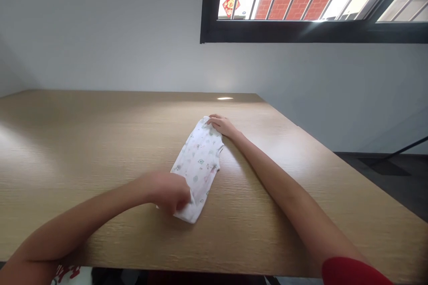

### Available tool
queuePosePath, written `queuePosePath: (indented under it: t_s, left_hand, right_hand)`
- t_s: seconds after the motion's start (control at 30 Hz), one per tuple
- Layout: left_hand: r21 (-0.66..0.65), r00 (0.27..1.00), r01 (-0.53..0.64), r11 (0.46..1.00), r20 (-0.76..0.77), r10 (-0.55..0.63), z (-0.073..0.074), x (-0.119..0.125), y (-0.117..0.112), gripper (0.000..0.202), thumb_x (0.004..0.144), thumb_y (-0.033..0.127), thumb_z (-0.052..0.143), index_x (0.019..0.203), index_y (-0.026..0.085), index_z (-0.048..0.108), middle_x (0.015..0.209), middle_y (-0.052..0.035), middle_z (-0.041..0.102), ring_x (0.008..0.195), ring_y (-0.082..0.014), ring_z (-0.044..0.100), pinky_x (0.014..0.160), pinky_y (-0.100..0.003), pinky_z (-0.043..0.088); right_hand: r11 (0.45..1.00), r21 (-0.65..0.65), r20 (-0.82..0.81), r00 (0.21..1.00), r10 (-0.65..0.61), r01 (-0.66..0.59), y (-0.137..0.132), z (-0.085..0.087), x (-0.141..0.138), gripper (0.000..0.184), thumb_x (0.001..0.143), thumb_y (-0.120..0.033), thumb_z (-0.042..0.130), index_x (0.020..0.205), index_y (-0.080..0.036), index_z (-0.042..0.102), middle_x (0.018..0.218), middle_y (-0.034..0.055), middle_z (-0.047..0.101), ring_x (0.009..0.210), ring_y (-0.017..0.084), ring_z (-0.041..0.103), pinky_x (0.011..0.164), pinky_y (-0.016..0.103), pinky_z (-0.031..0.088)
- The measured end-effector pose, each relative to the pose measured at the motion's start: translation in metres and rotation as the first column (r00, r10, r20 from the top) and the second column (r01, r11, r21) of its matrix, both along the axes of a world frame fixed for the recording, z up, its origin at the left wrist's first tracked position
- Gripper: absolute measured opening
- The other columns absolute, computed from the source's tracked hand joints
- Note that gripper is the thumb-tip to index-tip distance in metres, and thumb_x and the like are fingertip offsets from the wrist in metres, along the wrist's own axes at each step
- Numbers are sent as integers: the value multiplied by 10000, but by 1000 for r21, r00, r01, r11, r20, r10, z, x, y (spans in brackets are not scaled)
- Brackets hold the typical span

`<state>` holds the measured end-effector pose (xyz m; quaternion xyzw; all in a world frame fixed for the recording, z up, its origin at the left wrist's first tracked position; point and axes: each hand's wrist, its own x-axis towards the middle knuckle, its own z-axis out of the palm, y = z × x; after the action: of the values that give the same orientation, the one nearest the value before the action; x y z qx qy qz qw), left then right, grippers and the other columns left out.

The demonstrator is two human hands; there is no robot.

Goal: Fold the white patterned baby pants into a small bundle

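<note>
A: Wide shot first: a big wooden table [83,151] fills the frame, pale grain, with a bright patch of light glinting near its far edge. Behind it a plain grey wall [100,26], and up top right a dark-framed window [301,31] with red brick showing through the bars.

B: And out in the middle of that table?

A: A small white garment [198,164], printed with tiny pastel figures, lying flat and folded into a long narrow shape. It runs diagonally, far end toward the window side, near end toward the person.

B: Both arms are out over it.

A: They are. The right arm stretches long across the table, red sleeve [354,271] at the bottom corner. The right hand [222,125] sits at the garment's far end, fingers curled down and resting on the cloth's top edge; whether they pinch it or only press on it, I can't tell.

B: The left?

A: The left hand [169,192] comes in from the lower left and is down at the garment's near corner. It's blurred, but the fingers are bunched together around the edge of the fabric there, thumb side against the cloth, gripping that corner against the tabletop.
</note>
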<state>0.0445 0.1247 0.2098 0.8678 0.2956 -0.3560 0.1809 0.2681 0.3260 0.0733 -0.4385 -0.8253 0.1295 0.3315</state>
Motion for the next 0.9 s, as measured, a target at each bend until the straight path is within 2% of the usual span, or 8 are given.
queuePosePath:
  t_s: [0.1, 0.2, 0.3, 0.47, 0.57, 0.7, 0.8, 0.9]
  left_hand:
    - [-38, 994, 95, 995, 53, -93, -2, 6, -9, 197, 558, 52, 546, 665, 196, 626, 611, 12, 572, 449, -111, 411, 363, -209, 228]
    - [0, 987, 158, 987, -27, -158, 0, 10, -21, 174, 578, 97, 577, 705, 184, 657, 607, -25, 605, 448, -144, 466, 341, -226, 240]
    - [88, 988, 142, 986, -79, -135, 4, 13, -34, 150, 676, 218, 585, 770, 139, 672, 647, -73, 639, 505, -192, 550, 374, -258, 306]
    - [154, 996, 65, 986, 53, -74, 4, 22, -48, 316, 727, 364, 629, 908, 106, 624, 800, -81, 658, 644, -198, 611, 465, -256, 383]
    - [136, 996, 71, 988, 37, -76, -2, 24, -43, 250, 808, 332, 534, 915, 124, 620, 769, -83, 659, 634, -196, 613, 432, -254, 333]
    - [32, 996, 90, 995, 4, -90, -3, 20, -26, 270, 800, 401, 529, 904, 173, 628, 768, -70, 652, 620, -199, 593, 391, -248, 251]
    - [6, 983, 119, 993, 137, -118, 3, 18, -17, 243, 824, 383, 489, 831, 181, 624, 693, -37, 623, 555, -156, 542, 396, -240, 240]
    - [87, 947, 110, 990, 292, -131, 7, 19, -22, 226, 838, 304, 440, 776, 168, 610, 610, -20, 591, 498, -135, 498, 408, -241, 259]
  right_hand:
    - [999, 20, 69, 997, 35, -37, -2, 1, -11, 286, 843, -165, 383, 932, -205, 652, 1183, 87, 489, 1087, 231, 446, 925, 396, 334]
    - [994, 15, 129, 986, 101, -104, -7, 3, -24, 327, 849, -125, 377, 1024, -214, 638, 1185, 81, 484, 1074, 198, 464, 907, 337, 370]
    - [991, 5, 172, 976, 133, -136, -10, 5, -32, 386, 855, -100, 353, 1111, -256, 598, 1224, 63, 457, 1073, 193, 467, 878, 326, 399]
    - [991, 73, 269, 959, 86, -109, -10, 10, -42, 388, 831, -70, 365, 1056, -237, 634, 1282, 63, 418, 1198, 261, 324, 960, 436, 311]
    - [979, 143, 351, 932, 87, -145, -12, 12, -55, 363, 832, -69, 347, 1002, -183, 647, 1280, 74, 435, 1193, 250, 330, 994, 454, 255]
    - [972, 155, 370, 923, 107, -175, -20, 9, -70, 349, 897, -171, 297, 1073, -120, 595, 1268, 117, 448, 1161, 245, 375, 987, 437, 263]
    - [973, 158, 378, 920, 99, -170, -22, 4, -72, 371, 902, -206, 296, 1182, -104, 517, 1304, 129, 410, 1197, 264, 331, 993, 440, 248]
    - [971, 154, 394, 912, 109, -182, -21, 0, -70, 383, 907, -219, 282, 1221, -132, 484, 1327, 108, 391, 1208, 268, 317, 985, 441, 254]
